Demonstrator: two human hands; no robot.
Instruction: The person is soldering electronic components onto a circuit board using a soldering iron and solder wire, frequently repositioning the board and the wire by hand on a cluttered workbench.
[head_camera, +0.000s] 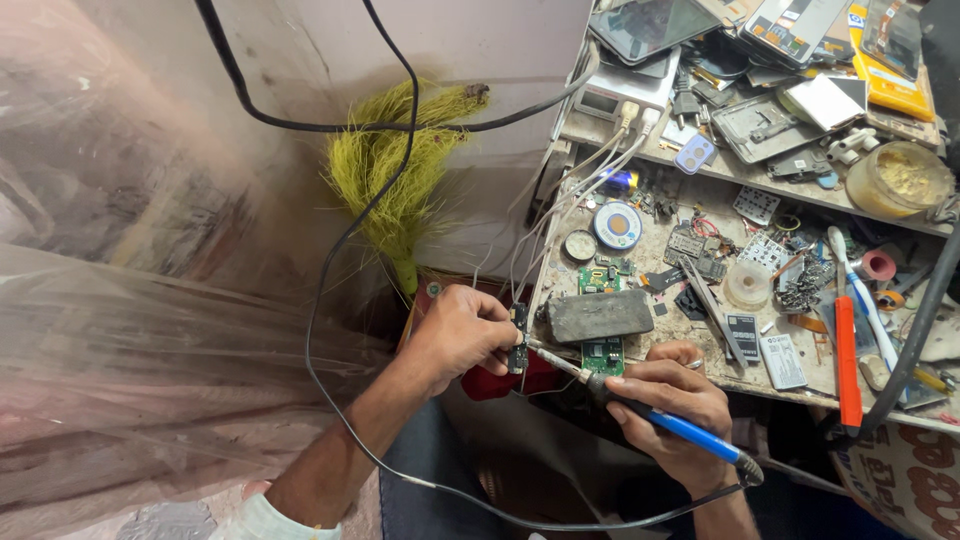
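Fingers of the left hand (462, 335) pinch a small dark circuit board (518, 340), held upright just off the edge of the workbench (700, 375), close to the picture's centre. Clenched around the blue handle of a soldering iron (660, 418), the right hand (672, 400) sits at about four o'clock from the board, and the iron's metal tip points toward ten o'clock and meets the board's lower part. A black cord (340, 420) runs from the iron's handle end, sweeps below both arms and climbs to twelve o'clock. Just at three o'clock from the board lie a grey rectangular block (600, 315) and a green circuit board (603, 353) on the cluttered bench. At eleven o'clock a yellow-green broom (395, 175) leans against the wall.
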